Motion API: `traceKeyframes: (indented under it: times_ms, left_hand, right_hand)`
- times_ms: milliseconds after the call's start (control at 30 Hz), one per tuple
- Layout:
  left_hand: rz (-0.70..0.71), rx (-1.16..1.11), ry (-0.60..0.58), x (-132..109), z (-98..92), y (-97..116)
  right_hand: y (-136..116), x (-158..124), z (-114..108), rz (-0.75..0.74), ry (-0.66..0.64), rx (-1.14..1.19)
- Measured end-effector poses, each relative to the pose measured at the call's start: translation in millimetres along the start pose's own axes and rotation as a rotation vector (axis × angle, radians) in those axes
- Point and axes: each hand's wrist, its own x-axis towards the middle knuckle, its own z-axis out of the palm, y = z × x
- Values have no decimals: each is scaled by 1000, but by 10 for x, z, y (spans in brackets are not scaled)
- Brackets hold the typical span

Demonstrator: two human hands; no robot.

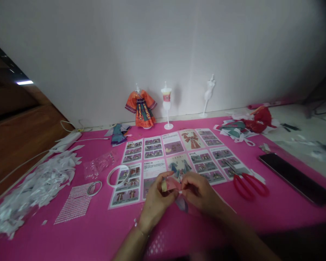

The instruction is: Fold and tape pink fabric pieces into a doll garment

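Note:
My left hand and my right hand meet over the pink mat, both pinched on a small pink and grey cloth piece. The left fingers also press something small and pale yellow against it. Under the hands lies an unfolded instruction sheet with pictures of doll clothes. Red-handled scissors lie just right of my right hand.
At the back stand a dressed mannequin in an orange robe and two bare white ones. A heap of white paper scraps, tape rolls, a rhinestone sheet, a phone and red cloth lie around.

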Motion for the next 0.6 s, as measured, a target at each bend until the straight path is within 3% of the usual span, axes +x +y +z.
traceKeyframes:
  times_ms: [467, 600]
  left_hand:
    - [0, 29, 34, 4, 10, -7]
    - [3, 60, 86, 11, 15, 8]
  right_hand:
    - [15, 3, 13, -34, 1, -25]
    - [-30, 6, -19, -104, 118, -61]
